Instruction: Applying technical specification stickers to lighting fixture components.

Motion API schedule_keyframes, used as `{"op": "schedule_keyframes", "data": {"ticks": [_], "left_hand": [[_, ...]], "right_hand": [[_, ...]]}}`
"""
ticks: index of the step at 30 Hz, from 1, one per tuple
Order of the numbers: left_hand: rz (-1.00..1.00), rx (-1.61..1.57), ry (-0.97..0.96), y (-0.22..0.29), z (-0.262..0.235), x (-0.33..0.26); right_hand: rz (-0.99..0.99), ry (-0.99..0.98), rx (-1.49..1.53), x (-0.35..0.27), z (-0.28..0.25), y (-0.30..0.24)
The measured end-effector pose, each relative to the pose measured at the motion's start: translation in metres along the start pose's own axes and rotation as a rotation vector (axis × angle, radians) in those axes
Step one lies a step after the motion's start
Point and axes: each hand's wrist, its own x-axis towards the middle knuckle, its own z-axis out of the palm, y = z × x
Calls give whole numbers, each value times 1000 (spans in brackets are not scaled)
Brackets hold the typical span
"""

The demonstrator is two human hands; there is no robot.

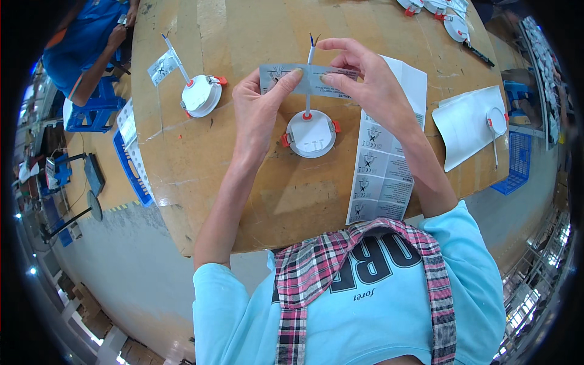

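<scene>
My left hand (258,106) pinches the left end of a silver printed label (311,78) between thumb and fingers. The label's right part is gripped by my right hand (374,85), its thumb pressed on the face. Stretched level, the label crosses in front of a white cable (312,56) with bare wire ends at its top. Whether it sticks to the cable, I cannot tell. That cable runs up from a round white downlight (312,139) with red-tipped clips, lying on the table below my hands. A sheet of silver labels (380,179) lies beside my right forearm.
Another downlight (201,97) at the left has a label (162,68) on its cable. At the right, a downlight (496,121) rests on white paper (462,134). A black marker (479,55) and several lights lie far right. Another person (85,55) works at far left.
</scene>
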Motion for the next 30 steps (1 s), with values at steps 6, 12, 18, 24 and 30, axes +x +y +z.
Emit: {"op": "schedule_keyframes", "data": {"ticks": [6, 12, 18, 24, 30], "left_hand": [[4, -32, 2, -2, 1, 0], [4, -68, -1, -6, 1, 1], [5, -48, -4, -8, -1, 2], [23, -128, 17, -8, 2, 3], [-7, -138, -57, -13, -4, 7]], "right_hand": [[-8, 18, -4, 2, 0, 0], [-8, 19, -7, 2, 2, 2], [-6, 46, -35, 0, 3, 0], [-3, 65, -19, 0, 4, 2], [-14, 65, -11, 1, 3, 3]]}}
